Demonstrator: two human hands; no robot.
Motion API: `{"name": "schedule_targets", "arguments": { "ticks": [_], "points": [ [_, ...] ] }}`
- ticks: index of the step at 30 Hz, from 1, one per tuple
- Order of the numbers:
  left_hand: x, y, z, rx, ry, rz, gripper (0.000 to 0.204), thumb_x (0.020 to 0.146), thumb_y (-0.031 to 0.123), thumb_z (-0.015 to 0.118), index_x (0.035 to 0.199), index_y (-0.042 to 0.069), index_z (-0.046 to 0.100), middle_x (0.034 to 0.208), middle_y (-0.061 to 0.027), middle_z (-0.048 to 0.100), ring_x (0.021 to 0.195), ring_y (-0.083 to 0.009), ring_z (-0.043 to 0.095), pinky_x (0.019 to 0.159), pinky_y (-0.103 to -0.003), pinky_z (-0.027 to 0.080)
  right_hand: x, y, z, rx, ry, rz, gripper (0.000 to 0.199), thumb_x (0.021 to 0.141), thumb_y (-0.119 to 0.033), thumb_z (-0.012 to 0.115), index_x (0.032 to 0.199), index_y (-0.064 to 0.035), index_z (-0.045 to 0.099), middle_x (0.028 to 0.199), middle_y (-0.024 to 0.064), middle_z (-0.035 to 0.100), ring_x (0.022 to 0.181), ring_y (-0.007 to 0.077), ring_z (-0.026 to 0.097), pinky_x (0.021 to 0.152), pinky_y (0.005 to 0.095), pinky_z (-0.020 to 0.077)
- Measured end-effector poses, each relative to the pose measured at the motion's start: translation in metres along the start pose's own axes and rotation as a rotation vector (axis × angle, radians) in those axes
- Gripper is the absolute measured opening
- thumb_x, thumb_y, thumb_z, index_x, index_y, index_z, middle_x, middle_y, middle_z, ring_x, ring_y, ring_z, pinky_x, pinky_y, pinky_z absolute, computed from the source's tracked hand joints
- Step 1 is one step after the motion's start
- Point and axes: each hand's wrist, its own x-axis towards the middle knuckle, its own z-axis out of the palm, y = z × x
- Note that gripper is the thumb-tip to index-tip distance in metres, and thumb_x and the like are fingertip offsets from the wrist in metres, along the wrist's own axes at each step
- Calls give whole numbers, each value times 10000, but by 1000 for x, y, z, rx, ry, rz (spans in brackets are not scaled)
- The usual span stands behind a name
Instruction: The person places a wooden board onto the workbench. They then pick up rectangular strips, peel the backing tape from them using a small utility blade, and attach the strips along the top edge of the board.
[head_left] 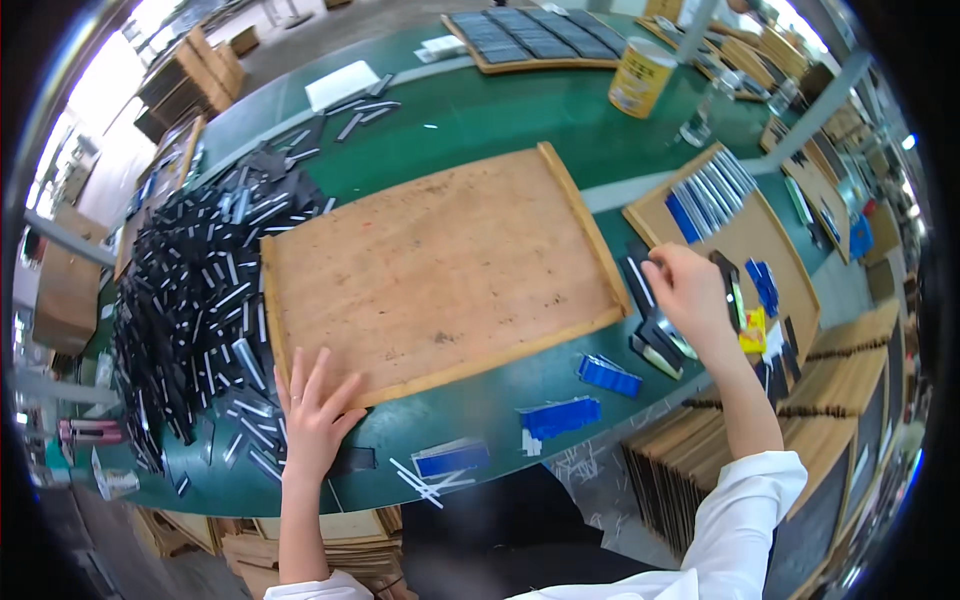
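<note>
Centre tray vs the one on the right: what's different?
Load: the centre tray shows its stained bottom; the right tray holds silver strips.
Size in view: the centre tray looks larger than the right tray.
Contact: the left hand lies spread over the centre tray's near-left corner, away from the right tray.
Both have brown bottoms.

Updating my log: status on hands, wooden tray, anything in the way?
Left hand open over near-left corner of wooden tray. Right hand curled beyond its right side, grip unclear. Tray on green table; black strips heaped along its left side.
</note>
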Motion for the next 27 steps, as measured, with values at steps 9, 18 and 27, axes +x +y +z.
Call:
{"name": "schedule_targets", "arguments": {
  "ticks": [9, 18, 27],
  "points": [
    [6, 25, 3, -367, 84, 91, 248, 768, -19, 702, 1014, -35, 669, 943, -117, 616, 883, -298, 582, 785, -378, 500, -105, 15, -38, -58, -71, 32, 78, 833, -98, 658, 816, -22, 661, 796, 138, 628, 804, 343, 619, 684, 424, 492],
    [-1, 35, 8, -357, 101, 74, 246, 800, -3, 679, 1044, -30, 661, 952, -123, 606, 904, -311, 576, 805, -388, 493, -145, -14, 9, -49, -41, -277, 90, 767, -69, 697, 841, -46, 652, 798, 76, 592, 804, 266, 579, 712, 373, 483],
    [-53, 26, -21, -340, 189, -194, 374, 838, -7, 656, 1210, -13, 608, 1198, -165, 579, 1118, -337, 554, 962, -400, 450, -136, 14, 18, -172, 54, -214, 156, 753, -36, 694, 906, -26, 663, 874, 81, 603, 866, 270, 573, 778, 370, 492]
  ]
}}
